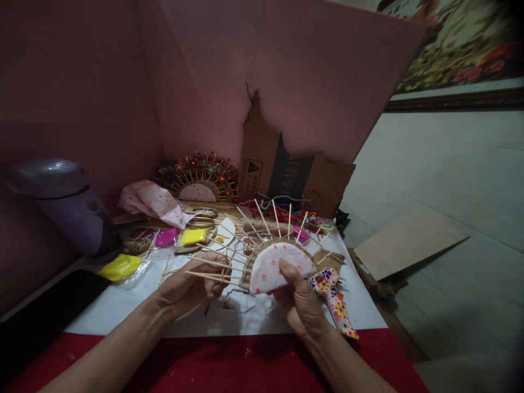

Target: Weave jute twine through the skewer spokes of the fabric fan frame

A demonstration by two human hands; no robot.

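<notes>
My right hand grips a half-round craft piece covered in pink dotted cloth, with my thumb pressed on its face. Thin wooden sticks fan out from its curved edge, and a band of twine is woven round their bases. My left hand is closed on the sticks and twine at the piece's left side. Both hands hold the piece above a white sheet on the table.
A flower-patterned glue gun lies by my right hand. Behind are yellow and pink packets, scissors, pink dotted cloth, coloured pipe cleaners, a finished fan piece, cardboard and a purple container.
</notes>
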